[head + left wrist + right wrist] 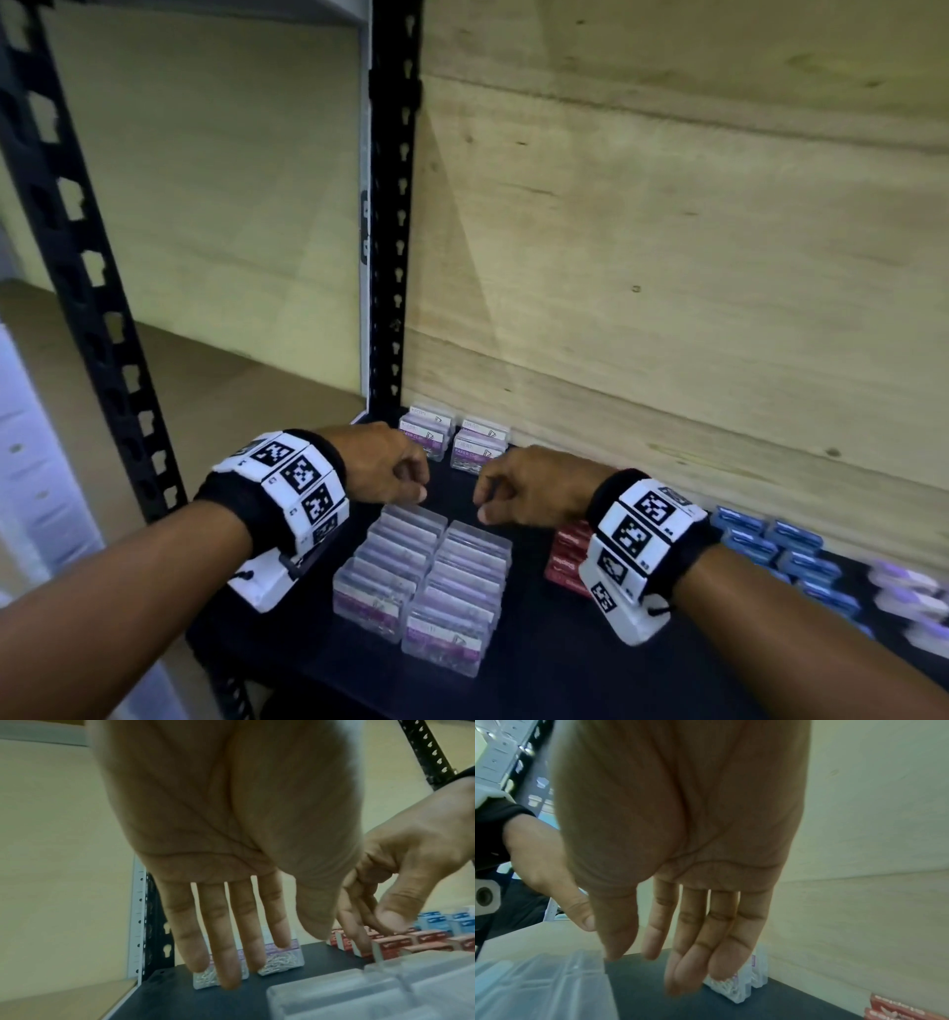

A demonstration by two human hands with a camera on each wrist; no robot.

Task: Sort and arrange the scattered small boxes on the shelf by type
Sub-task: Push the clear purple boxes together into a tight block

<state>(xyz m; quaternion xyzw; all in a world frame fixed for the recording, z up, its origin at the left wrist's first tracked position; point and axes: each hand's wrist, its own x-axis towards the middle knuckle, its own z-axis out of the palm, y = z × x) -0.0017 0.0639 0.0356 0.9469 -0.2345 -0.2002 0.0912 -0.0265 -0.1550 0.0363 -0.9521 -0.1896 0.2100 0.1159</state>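
While the double row of clear plastic paper-clip boxes (pixel 426 580) stands near the black shelf's (pixel 539 673) front edge, the left hand (pixel 387 465) and right hand (pixel 534 488) hover just beyond it, fingers straight, holding nothing. Four matching boxes (pixel 454 443) sit at the back left corner. They look light, stiff and slick; best pinched across the narrow sides.

Black perforated steel upright (pixel 394 205) stands at frame centre-left; pale plywood back panel (pixel 667 231) fills the upper right.
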